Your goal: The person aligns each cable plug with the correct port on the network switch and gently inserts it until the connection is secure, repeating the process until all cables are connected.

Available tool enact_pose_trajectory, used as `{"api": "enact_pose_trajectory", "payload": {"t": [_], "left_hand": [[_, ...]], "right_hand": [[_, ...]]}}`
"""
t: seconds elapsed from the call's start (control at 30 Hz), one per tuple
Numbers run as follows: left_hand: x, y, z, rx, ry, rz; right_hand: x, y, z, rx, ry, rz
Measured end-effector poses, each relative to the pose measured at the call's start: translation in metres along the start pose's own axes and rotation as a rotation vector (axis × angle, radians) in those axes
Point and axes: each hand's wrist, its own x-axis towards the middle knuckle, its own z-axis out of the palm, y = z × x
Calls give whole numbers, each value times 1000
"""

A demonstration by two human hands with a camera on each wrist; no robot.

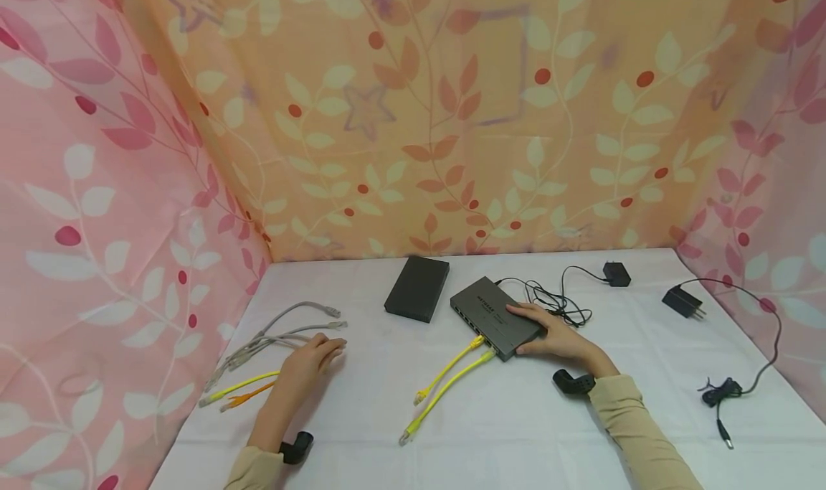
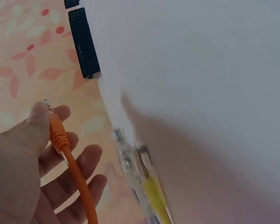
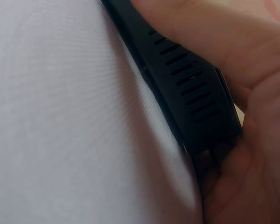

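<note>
My left hand (image 1: 306,371) pinches the plug end of an orange network cable (image 2: 79,182) between thumb and forefinger, its clear tip poking past them in the left wrist view. In the head view that hand is above the left of the table, and part of the orange cable shows behind it. A dark grey NETGEAR network switch (image 1: 493,314) lies flat at centre right, gripped at its right end by my right hand (image 1: 551,336). Its vented side (image 3: 186,79) fills the right wrist view. Two yellow network cables (image 1: 448,389) run from its front ports, their other plugs on the white cloth.
Grey network cables (image 1: 258,343) and a yellow cable (image 1: 239,387) lie at the left. A black box (image 1: 417,289) sits behind. One black power adapter (image 1: 616,274) has its cord running to the switch; another adapter (image 1: 682,301) lies right. Patterned curtains (image 1: 419,153) surround the table.
</note>
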Motion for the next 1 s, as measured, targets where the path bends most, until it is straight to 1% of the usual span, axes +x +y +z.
{"api": "enact_pose_trajectory", "payload": {"t": [0.13,0.33,0.57,0.67,0.73,0.83,1.0], "left_hand": [[5,7,3,-26,-66,-63],[12,18,9,-67,-144,-111],[18,28,18,-113,-178,-175],[22,34,21,-144,-219,-219],[25,38,23,-181,-240,-239],[30,44,26,-212,-260,-242],[34,51,33,-221,-284,-223]], "right_hand": [[0,1,0,11,-2,-1],[0,1,0,-8,2,-7],[0,2,0,-16,-2,-2],[1,1,0,-18,1,-4],[1,1,0,-18,4,-7],[1,1,-1,-11,1,-14],[1,1,-2,-18,-7,-8]]}}
